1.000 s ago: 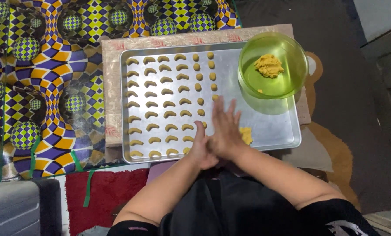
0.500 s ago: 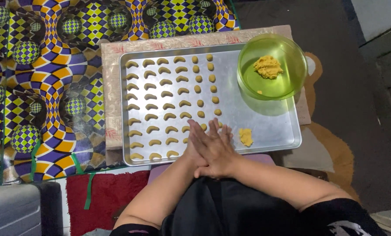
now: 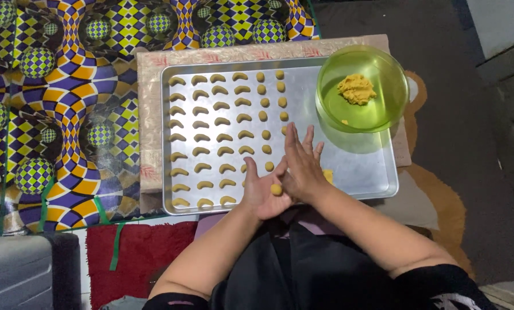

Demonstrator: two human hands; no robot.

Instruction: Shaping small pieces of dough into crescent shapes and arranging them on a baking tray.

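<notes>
A small yellow dough ball (image 3: pixel 276 189) lies on the palm of my left hand (image 3: pixel 260 194), which is turned up over the near edge of a metal baking tray (image 3: pixel 363 166). My right hand (image 3: pixel 300 165) lies flat across it, fingers straight and pointing away, partly covering the ball. The tray holds several rows of crescent-shaped dough pieces (image 3: pixel 211 138) and a column of small round pieces (image 3: pixel 264 116). A bit of loose dough (image 3: pixel 327 175) shows just right of my right hand. A green translucent bowl (image 3: pixel 377 109) with a lump of dough (image 3: pixel 356 89) stands on the tray's far right corner.
The tray rests on a pinkish patterned mat (image 3: pixel 149 126) over a bright floor covering with a diamond and sphere pattern (image 3: pixel 67 103). A red rug (image 3: pixel 136 252) and a grey box (image 3: pixel 21 272) lie at the near left. Dark floor lies to the right.
My right hand has slid over my left palm, forward then back and forward again, and the dough between them now shows as a ball at the palm's edge.
</notes>
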